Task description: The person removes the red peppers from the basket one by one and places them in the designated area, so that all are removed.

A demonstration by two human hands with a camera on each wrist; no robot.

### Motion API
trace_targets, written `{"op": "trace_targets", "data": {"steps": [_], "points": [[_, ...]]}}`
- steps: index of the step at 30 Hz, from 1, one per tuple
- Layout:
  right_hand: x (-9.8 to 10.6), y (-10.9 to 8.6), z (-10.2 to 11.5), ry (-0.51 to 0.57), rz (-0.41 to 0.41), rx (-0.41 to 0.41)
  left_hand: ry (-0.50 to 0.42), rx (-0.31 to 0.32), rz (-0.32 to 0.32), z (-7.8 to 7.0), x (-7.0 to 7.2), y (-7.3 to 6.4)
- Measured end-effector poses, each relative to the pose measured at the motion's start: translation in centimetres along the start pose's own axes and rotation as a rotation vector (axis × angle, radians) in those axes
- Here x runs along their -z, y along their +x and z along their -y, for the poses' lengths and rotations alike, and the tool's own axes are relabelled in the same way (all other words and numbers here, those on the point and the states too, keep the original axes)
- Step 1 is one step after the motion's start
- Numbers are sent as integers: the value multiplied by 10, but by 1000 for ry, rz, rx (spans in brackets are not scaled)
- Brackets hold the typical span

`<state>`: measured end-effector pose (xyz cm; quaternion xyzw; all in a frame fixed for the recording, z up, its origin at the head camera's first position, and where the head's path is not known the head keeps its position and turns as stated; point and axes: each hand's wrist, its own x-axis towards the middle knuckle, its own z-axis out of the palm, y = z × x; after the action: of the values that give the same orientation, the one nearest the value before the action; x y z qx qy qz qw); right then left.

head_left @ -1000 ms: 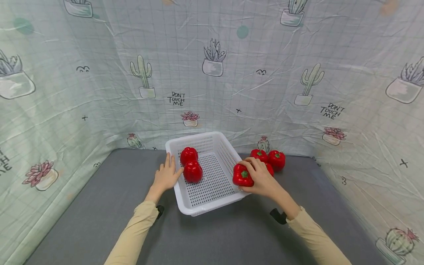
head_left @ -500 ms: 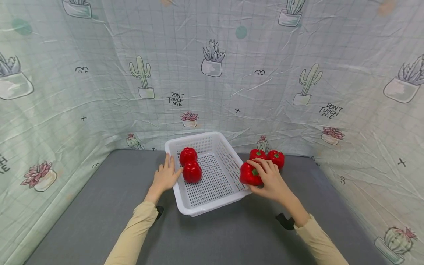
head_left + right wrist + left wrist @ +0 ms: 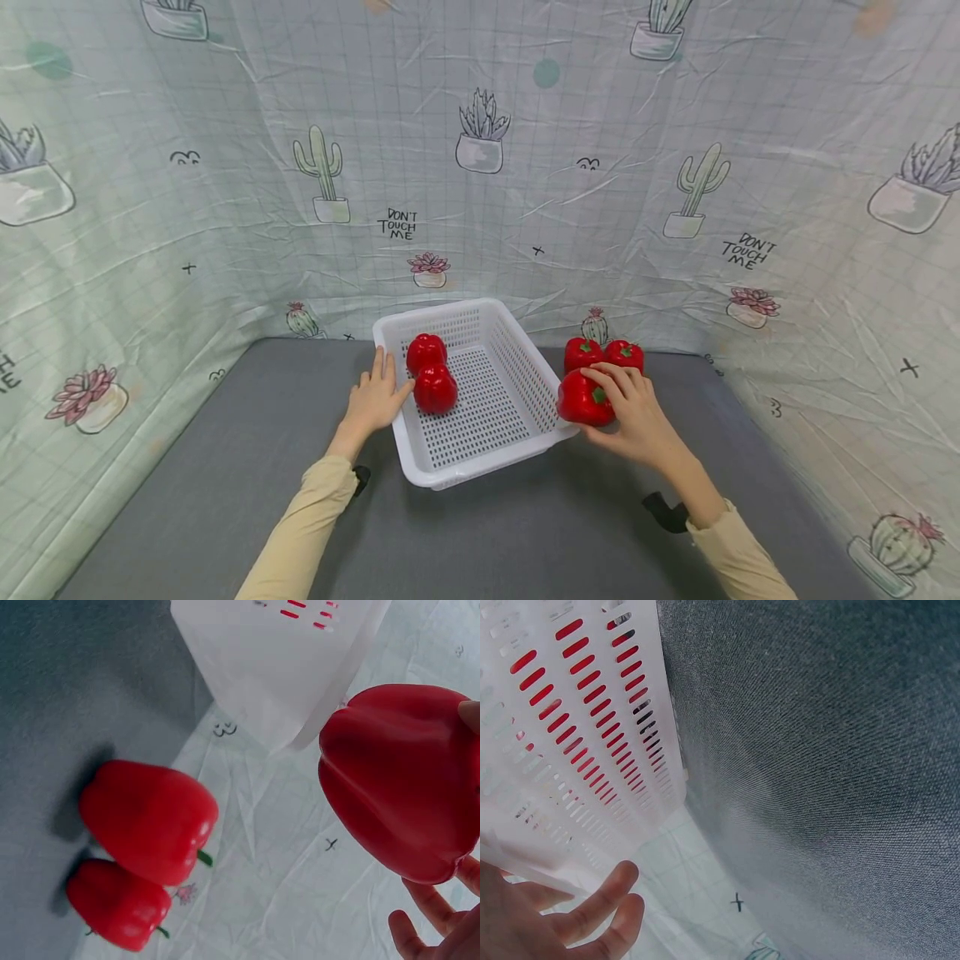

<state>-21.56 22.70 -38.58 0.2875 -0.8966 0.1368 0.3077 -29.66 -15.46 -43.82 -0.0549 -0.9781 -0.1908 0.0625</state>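
Observation:
A white plastic basket [image 3: 483, 458] with slotted walls stands tilted in plan on the grey table. My left hand [image 3: 372, 402] rests on its left rim, fingers stretched along it and thumb toward the inside. Two red bell peppers [image 3: 436, 389] lie inside, one behind the other, near that side. Just beyond the basket's right rim, my right hand [image 3: 626, 417] holds another red bell pepper [image 3: 401, 784] between thumb and fingers. The held pepper's green stem faces the palm in the head view. Two more bell peppers [image 3: 582, 353] sit side by side on the table, behind my right hand.
A pale cloth [image 3: 555, 208] printed with cacti hangs behind the table and along both sides. The grey tabletop [image 3: 480, 542] stretches in front of the basket and out to the left and right.
My right hand has moved to the right with the bell pepper, from over the basket's right rim to just outside it. My left hand and the basket stay in place.

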Motion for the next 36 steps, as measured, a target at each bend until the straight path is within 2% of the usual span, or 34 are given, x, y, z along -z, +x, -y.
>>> {"op": "trace_targets", "data": {"steps": [16, 30, 36], "points": [[2, -25, -29, -12, -54, -46, 3, -3, 2, 0, -1, -1], [6, -43, -54, -70, -25, -95, 6, -12, -5, 1, 1, 0], [6, -49, -63, -75, -3, -144, 4, -7, 5, 1, 1, 0]]}}
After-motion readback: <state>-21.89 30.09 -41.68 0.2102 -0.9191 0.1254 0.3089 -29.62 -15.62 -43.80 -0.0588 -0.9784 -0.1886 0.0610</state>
